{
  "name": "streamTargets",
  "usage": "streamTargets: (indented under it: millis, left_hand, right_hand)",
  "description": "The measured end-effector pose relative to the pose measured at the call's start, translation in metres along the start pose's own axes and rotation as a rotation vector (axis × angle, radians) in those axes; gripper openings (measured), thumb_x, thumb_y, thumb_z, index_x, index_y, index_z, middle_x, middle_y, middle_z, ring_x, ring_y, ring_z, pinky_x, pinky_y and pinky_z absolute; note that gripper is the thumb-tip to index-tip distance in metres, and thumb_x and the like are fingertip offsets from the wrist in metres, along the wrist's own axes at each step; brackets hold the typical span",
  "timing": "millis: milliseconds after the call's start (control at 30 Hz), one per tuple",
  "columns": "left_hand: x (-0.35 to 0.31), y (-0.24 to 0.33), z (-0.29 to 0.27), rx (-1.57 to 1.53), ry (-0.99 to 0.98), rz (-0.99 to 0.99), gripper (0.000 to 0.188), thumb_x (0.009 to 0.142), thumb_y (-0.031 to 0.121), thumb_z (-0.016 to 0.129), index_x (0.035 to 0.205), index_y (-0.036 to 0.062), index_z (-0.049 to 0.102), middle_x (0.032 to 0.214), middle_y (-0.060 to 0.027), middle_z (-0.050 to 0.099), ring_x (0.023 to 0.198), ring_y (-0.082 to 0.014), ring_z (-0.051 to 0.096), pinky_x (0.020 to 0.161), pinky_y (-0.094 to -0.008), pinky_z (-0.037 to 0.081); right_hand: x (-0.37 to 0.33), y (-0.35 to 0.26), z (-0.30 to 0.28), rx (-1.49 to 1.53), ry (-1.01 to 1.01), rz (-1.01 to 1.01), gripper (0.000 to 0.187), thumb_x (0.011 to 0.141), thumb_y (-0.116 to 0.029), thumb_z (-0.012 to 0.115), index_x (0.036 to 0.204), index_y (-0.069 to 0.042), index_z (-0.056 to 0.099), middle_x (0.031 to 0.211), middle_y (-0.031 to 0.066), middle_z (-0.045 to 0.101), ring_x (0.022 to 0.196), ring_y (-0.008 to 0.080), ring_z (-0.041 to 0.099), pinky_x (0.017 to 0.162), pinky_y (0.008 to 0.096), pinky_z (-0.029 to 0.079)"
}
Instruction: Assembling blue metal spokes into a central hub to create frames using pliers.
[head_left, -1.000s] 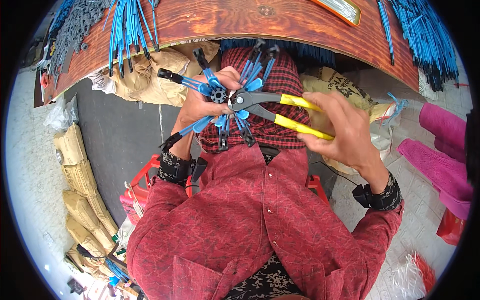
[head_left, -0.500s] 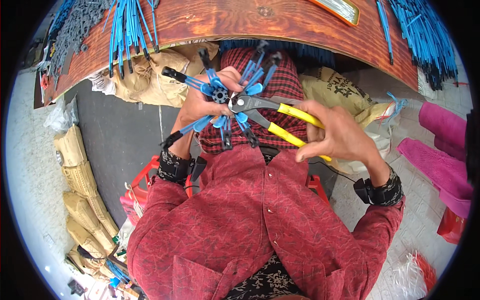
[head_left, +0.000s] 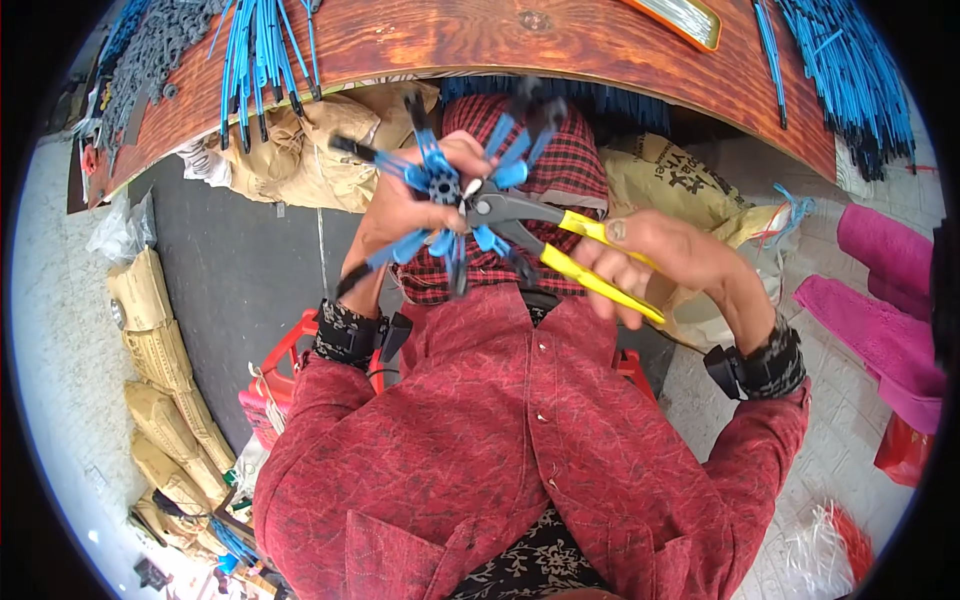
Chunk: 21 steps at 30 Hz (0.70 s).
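Note:
My left hand (head_left: 402,208) is closed round the hub of a spoked piece (head_left: 443,187), a black ring with several blue arms that end in black tips. The outer tips are blurred. In my right hand (head_left: 672,255) is a pair of pliers (head_left: 585,266) with yellow grips, my fingers wrapped about the handles. Their dark metal jaws (head_left: 483,206) touch or sit right beside the edge of the hub, next to my left thumb and fingertips. What the jaws bite on is too small to make out. Both hands are above my lap, over a red and black checked cloth (head_left: 570,185).
A brown wooden table (head_left: 440,40) runs across the far side. On it lie blue rods (head_left: 262,60) at left, more blue rods (head_left: 850,80) at right, grey parts (head_left: 160,60) and an orange-rimmed tray (head_left: 690,20). Brown sacks (head_left: 300,160) lie beneath; pink cloths (head_left: 880,340) are at right.
My right hand has shifted its hold on the pliers, with the fingers now curled round the lower handle. The spoked piece has turned or tilted slightly in my left hand.

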<state>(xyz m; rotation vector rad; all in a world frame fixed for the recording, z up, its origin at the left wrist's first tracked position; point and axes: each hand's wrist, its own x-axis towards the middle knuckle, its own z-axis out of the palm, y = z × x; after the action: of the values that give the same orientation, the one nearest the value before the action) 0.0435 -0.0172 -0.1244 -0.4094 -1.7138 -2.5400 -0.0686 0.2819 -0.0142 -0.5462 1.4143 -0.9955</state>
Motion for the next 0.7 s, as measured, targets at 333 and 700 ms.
streamTargets:
  millis: [333, 700]
  left_hand:
    - [0.009, 0.009, 0.004, 0.229, -0.204, 0.048, 0.051, 0.058, 0.019, 0.095, 0.099, -0.0034, 0.076, 0.089, -0.0103, 0.068, 0.096, -0.0295, 0.061, 0.089, -0.0425, 0.047]
    - [0.008, 0.010, 0.004, 0.256, -0.186, 0.037, 0.052, 0.057, 0.025, 0.094, 0.097, -0.0042, 0.076, 0.088, -0.0110, 0.070, 0.094, -0.0306, 0.061, 0.090, -0.0448, 0.047]
  right_hand:
    - [-0.007, -0.004, 0.000, -0.155, -0.139, -0.012, 0.045, 0.101, -0.027, 0.062, 0.137, -0.001, 0.055, 0.102, 0.0100, 0.073, 0.081, 0.0158, 0.071, 0.068, 0.0297, 0.056]
    - [-0.003, 0.003, -0.002, 0.112, -0.274, 0.013, 0.046, 0.102, -0.020, 0.059, 0.141, 0.002, 0.050, 0.115, 0.0119, 0.068, 0.093, 0.0182, 0.069, 0.084, 0.0309, 0.055]
